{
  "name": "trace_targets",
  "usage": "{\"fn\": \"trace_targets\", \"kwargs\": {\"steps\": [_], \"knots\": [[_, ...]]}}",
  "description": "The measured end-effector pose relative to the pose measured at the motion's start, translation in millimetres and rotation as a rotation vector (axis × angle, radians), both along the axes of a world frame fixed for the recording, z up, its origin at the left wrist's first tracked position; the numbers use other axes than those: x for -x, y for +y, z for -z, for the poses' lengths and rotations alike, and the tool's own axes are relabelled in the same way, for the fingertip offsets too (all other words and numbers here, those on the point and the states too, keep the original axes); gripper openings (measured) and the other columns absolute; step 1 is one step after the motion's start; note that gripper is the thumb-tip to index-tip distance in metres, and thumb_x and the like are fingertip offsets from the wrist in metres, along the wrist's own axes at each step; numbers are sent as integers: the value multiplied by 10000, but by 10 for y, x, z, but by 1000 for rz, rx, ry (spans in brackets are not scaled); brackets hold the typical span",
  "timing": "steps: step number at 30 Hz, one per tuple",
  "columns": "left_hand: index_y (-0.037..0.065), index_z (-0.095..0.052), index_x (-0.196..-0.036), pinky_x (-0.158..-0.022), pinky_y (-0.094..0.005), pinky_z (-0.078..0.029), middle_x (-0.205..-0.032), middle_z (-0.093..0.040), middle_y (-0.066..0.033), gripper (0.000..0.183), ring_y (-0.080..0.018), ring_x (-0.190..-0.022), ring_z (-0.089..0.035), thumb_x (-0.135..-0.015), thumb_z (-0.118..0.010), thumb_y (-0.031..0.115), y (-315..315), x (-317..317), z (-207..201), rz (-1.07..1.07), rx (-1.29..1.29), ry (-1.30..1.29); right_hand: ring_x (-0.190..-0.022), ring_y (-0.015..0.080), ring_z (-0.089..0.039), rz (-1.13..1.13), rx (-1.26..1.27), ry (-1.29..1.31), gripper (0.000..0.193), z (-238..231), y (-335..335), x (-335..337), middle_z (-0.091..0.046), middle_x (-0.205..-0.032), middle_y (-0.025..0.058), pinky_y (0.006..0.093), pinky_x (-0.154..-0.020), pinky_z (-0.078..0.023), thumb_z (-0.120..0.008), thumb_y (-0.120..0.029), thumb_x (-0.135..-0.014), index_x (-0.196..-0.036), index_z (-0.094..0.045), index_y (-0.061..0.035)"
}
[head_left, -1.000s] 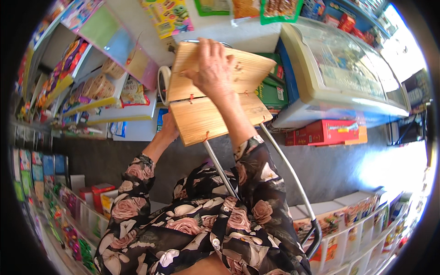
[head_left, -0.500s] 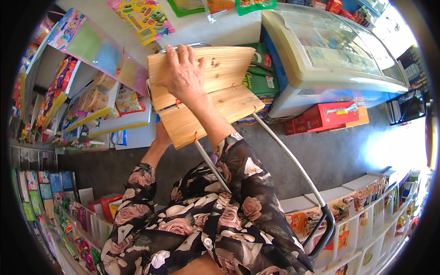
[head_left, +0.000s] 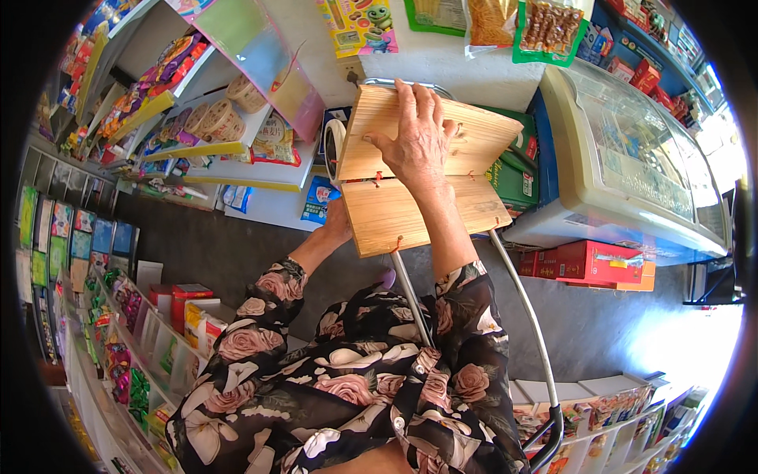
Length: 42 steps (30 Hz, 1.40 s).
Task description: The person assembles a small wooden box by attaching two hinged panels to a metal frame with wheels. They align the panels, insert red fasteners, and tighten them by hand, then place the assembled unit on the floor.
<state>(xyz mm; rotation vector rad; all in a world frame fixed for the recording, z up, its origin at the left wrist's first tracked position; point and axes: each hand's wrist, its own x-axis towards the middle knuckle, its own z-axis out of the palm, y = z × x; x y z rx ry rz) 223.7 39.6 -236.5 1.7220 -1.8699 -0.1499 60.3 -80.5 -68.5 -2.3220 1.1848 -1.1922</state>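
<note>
A metal-tube hand cart lies tilted in front of me, with two pale wooden boards tied on by red cord. The upper board [head_left: 482,134] slants up and the lower board [head_left: 395,217] meets it at an angle. My right hand [head_left: 418,142] lies on the upper board, fingers stretched apart, their tips at its top edge. At the left end of the lower board is my left hand [head_left: 338,221], its fingers hidden behind the wood. Beside the boards shows a wheel [head_left: 332,150]. A bare metal tube [head_left: 525,300] runs back to a black handle [head_left: 545,438] near my right side.
Shelves of packaged snacks [head_left: 213,150] stand at the left. A chest freezer [head_left: 624,158] is at the right, with red boxes [head_left: 592,262] by its base. Green boxes [head_left: 509,186] sit behind the boards. Racks of goods [head_left: 600,419] line the near side of the grey floor [head_left: 213,245].
The whole view has shifted, so the boards and both hands appear farther right. The wheel and more of my left hand now show. My right hand stays on the upper board.
</note>
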Motion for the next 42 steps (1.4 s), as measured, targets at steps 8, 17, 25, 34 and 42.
{"fn": "trace_targets", "kwargs": {"steps": [8, 17, 25, 34, 42], "knots": [[99, -557, -1166, -748, -423, -510, -1080, -617, -159, 407, -367, -935, -608, -810, -627, 282, 93, -11, 60, -54, -141, 19, -1261, 394, -353, -89, 26, -16, 692, 37, 44, 242, -389, -1353, 204, 492, -995, -319, -707, -179, -754, -1358, -379, -95], [66, -601, -1090, -657, -425, -520, -846, -655, -175, 397, -349, -776, -647, -732, -694, 209, 20, 153, -249, -87, 10, 20, -754, 402, -623, -197, -829, 430, 285, 234, 1132, 1208, -606, -838, 275, 475, -623, -494, -524, -241, -900, -867, -557, 40], [80, -635, -1036, -628, -414, -510, -823, -658, -167, 324, -356, -743, -639, -727, -693, 159, -21, 118, -262, -38, 2, 87, -622, 173, -597, -210, -1834, -283, 221, 514, 1204, 961, -625, -840, 131, 265, -512, -479, -537, -154, -894, -1051, -553, 0], [62, -549, -1225, -919, -372, -451, -1151, -608, -181, 468, -278, -1109, -572, -785, -682, 149, -147, 120, -446, 51, -205, 639, -451, 92, -473, -238, -1419, -31, 276, 443, 1178, 1203, -529, -606, 9, 241, -372, -374, -524, -217, -894, -1065, -623, -24], [-29, -575, -1168, -990, -353, -371, -1195, -600, -162, 325, -245, -1163, -526, -857, -495, 13, -289, 401, -965, 290, -233, 573, -813, 449, -599, -91, -931, 285, 261, 485, 1258, 1409, -618, -811, 275, 488, -712, -493, -514, -219, -841, -945, -593, 6]]}}
